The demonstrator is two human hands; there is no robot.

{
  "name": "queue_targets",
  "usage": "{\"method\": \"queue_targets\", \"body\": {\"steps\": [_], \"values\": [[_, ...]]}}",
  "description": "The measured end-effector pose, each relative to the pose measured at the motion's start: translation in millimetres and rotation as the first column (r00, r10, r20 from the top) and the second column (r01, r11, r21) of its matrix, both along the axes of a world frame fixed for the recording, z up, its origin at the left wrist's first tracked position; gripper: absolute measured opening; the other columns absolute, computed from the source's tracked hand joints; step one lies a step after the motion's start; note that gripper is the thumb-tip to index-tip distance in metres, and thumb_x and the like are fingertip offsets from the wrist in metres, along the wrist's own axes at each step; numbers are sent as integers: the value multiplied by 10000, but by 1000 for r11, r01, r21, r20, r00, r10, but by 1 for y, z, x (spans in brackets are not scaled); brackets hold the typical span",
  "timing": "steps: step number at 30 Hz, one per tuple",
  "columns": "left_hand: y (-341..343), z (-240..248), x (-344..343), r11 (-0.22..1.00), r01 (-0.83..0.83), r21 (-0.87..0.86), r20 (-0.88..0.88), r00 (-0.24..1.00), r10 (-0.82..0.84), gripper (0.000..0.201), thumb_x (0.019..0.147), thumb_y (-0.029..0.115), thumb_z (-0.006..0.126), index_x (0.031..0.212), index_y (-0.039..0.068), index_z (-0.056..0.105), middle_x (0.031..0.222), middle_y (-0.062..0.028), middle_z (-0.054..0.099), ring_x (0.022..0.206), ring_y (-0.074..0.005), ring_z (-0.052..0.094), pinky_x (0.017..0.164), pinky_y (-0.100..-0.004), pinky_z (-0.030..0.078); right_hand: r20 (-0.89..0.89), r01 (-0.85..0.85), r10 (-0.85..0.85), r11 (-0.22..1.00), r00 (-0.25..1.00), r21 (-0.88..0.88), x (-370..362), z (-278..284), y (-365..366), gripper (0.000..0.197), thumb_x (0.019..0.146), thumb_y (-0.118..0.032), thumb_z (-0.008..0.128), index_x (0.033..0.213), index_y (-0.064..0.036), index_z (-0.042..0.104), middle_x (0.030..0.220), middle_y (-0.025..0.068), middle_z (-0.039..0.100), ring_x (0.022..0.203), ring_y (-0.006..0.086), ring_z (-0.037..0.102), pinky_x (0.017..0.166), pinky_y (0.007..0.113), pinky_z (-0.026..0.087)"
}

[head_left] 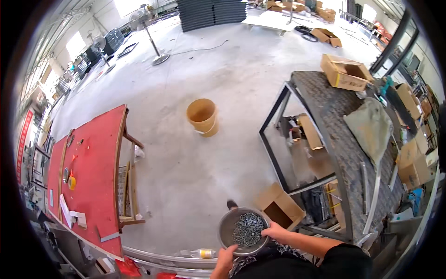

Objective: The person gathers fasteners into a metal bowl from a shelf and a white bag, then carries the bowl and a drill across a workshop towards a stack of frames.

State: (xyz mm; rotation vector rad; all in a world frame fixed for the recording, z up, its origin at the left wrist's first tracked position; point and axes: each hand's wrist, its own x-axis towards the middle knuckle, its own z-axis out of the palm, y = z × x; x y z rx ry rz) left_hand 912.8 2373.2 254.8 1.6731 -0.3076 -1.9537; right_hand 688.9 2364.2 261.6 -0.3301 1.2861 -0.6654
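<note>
A round grey metal bowl (226,226) is held close in front of my body at the lower middle. Inside it lies a heap of small silvery screws (248,229). My left hand (226,257) grips the near left rim, thumb over the edge. On the right side of the rim, my right hand (275,231) is closed as well, its thumb on the inside. The fingers under the bowl are hidden. Beyond the bowl, an open cardboard box (281,204) sits on the floor to the right.
A yellow-brown bucket (203,118) stands on the concrete floor ahead. At left is a red-topped table (95,162) with tape and small parts. A dark metal workbench (320,104) fills the right side, carrying a cardboard box (344,74) and cloth (371,125). Farther off stands a fan (148,35).
</note>
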Motion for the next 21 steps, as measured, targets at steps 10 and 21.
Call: {"method": "queue_targets", "body": {"steps": [10,21], "values": [[-240,-6,46,988,152,25,-8,988,-151,138,728,38,531,809,-71,554,775,-127,607,705,-247,603,659,-374,516,-56,-79,69,975,996,-207,36,-32,-207,430,728,-149,613,1097,26,479,971,110,560,798,158,569,637,316,486],[-462,10,45,964,232,131,53,969,-240,184,745,89,498,867,-42,543,803,-142,588,759,-272,596,678,-374,520,52,119,-110,957,993,-263,-31,20,-424,268,831,-219,535,1019,-29,552,835,28,587,758,96,554,614,246,493]]}}
